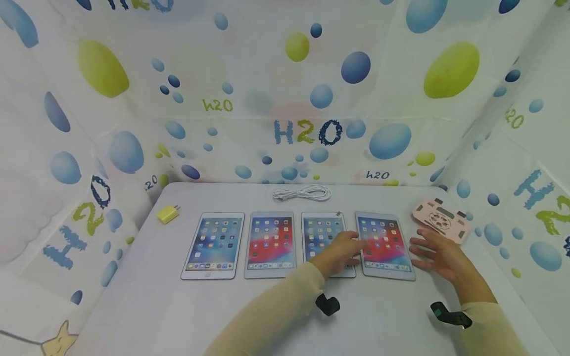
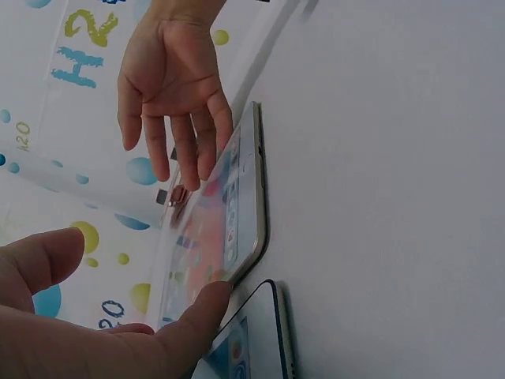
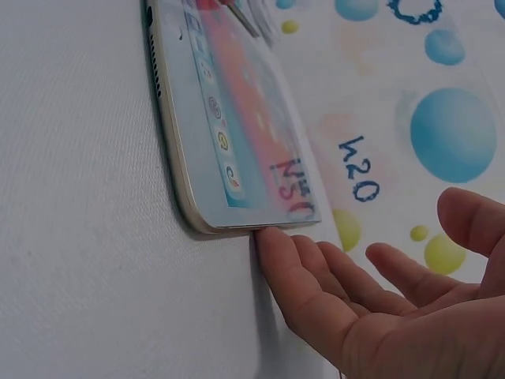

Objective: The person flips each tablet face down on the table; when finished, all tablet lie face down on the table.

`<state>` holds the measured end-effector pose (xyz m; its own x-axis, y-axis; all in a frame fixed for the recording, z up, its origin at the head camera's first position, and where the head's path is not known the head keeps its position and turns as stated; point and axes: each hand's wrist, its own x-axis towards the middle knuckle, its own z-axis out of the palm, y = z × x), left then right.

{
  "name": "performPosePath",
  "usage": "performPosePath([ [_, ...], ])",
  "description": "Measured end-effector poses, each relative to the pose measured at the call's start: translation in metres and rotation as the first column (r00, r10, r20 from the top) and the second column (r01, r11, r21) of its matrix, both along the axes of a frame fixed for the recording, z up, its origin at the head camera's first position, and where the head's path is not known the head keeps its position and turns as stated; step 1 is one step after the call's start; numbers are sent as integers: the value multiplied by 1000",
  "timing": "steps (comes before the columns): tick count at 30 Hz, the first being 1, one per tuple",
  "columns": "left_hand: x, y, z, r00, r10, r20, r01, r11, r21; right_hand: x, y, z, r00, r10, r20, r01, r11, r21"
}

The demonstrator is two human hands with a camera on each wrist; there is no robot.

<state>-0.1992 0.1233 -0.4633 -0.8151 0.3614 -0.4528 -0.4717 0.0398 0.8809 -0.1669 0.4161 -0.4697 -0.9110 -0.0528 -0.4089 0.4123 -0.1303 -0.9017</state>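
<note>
Several white tablets with lit home screens lie in a row on the white table. At the row's right end is a slightly turned tablet point(image 1: 385, 243) with a red and blue screen. My left hand point(image 1: 339, 253) reaches over the neighbouring tablet point(image 1: 321, 225), partly hiding it, and its fingers lie at the turned tablet's left edge. My right hand point(image 1: 443, 257) is at that tablet's right side, fingers extended. In the right wrist view, the fingertips point(image 3: 272, 241) meet the tablet's side edge. Both hands are loose, with nothing gripped.
Left of these lie a red-screened tablet point(image 1: 269, 245) and a blue-screened tablet point(image 1: 213, 245). A yellow plug adapter point(image 1: 167, 214) sits at the far left. A coiled white cable point(image 1: 303, 193) lies at the back. The pink patterned case point(image 1: 441, 219) is behind my right hand.
</note>
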Motion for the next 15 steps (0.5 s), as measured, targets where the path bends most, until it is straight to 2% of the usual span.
performPosePath([
  [3,1,2,-2,999,1,33,-2,999,45,0,1,0,1000,-1,1,1,999,-35],
  [12,2,3,-7,999,-1,38,-2,996,84,-2,2,-2,1000,-7,29,9,997,-78],
  [15,2,3,-9,999,-3,52,-3,993,115,-2,1,-4,999,-21,37,26,991,-134],
])
